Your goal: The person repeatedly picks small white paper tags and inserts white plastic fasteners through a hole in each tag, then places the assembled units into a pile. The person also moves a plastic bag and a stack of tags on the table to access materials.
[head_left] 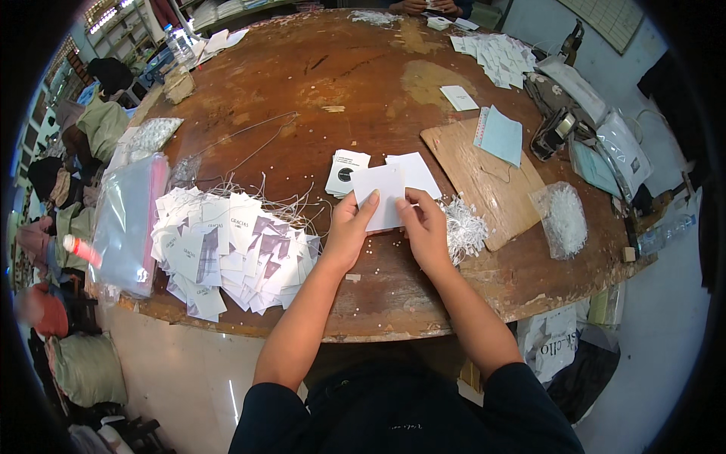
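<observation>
Between my two hands, above the near part of the table, is a white paper tag [380,193], held upright with its blank side toward me. My left hand [349,233] pinches its left edge with the thumb on top. My right hand [423,233] grips the right edge the same way; whether more than one tag is held, I cannot tell. Just beyond lie a stack of printed tags [348,168] and a stack of blank white cards [418,172]. To the left spreads a big pile of strung tags [227,250]. A bundle of white strings [463,229] lies beside my right hand.
A wooden board [499,204] carries a light blue notebook [499,135]. A bag of white strings [561,221] sits right. Clear plastic sleeves [128,227] and a red-capped marker [82,250] lie left. Another person's hands [427,6] are at the far edge, near more tags [495,57].
</observation>
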### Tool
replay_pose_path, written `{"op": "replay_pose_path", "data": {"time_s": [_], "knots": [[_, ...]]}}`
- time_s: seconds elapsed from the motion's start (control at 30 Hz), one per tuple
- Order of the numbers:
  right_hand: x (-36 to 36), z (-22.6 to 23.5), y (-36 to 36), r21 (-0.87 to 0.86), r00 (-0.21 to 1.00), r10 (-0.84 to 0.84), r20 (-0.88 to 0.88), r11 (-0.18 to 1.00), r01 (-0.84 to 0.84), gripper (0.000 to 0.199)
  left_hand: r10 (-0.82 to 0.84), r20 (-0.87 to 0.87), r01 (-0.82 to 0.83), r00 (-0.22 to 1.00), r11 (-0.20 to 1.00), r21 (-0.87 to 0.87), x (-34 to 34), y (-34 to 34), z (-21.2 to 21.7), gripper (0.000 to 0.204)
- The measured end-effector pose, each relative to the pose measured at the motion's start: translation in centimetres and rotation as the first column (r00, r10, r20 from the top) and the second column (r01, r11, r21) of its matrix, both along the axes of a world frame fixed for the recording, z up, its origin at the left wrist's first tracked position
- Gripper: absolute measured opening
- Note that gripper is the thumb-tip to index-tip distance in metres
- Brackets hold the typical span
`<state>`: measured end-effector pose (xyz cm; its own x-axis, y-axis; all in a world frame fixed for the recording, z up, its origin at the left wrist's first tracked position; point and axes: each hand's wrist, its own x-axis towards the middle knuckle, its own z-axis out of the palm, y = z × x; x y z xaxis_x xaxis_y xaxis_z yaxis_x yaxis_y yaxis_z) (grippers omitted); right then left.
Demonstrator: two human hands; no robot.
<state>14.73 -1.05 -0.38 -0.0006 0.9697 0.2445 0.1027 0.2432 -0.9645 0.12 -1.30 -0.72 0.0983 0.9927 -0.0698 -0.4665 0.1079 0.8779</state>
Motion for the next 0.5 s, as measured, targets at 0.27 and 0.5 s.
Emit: {"op": "replay_pose_path", "data": {"time_s": [0.27,0.5], "knots": [[1.2,0.6,0.7,-0.261,0.975,0.015,-0.221,0.962,-0.074,0.025,-0.074,-0.123,0.073,0.99,0.997,-0.017,-0.2,0.6,0.1,0.041],[1.0,0.3,1.2,-0.143,0.962,-0.021,-0.271,0.99,-0.019,0.019,-0.076,-0.117,0.074,0.99,0.997,-0.026,-0.4,0.6,0.0,0.04]]}}
